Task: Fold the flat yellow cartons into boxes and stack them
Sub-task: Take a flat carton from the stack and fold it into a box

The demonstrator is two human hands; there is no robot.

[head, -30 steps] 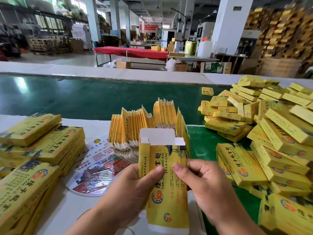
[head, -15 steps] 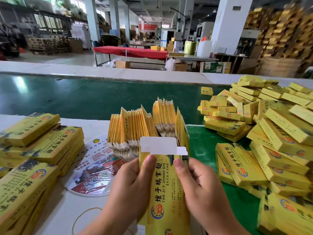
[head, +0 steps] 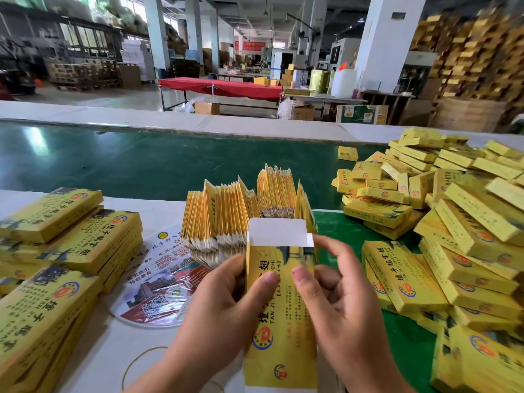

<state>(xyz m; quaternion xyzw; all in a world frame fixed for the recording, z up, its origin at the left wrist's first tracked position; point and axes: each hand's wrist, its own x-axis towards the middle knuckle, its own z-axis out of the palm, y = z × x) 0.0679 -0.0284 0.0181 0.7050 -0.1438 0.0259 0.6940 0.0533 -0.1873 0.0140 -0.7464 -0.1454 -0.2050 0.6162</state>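
Carton (head: 280, 316) held upright near centre over counter (head: 93, 361), white top flap (head: 276, 231) open. Left hand (head: 224, 304) and right hand (head: 340, 304) grip its sides, thumbs pressed on front face. Flat cartons (head: 241, 214) stand just behind; folded boxes (head: 453, 222) piled right.

The lower end of the held carton (head: 280, 321) is cut off by the bottom edge, its left side is hidden behind the left hand (head: 218, 304), and distant hall signage is illegible.
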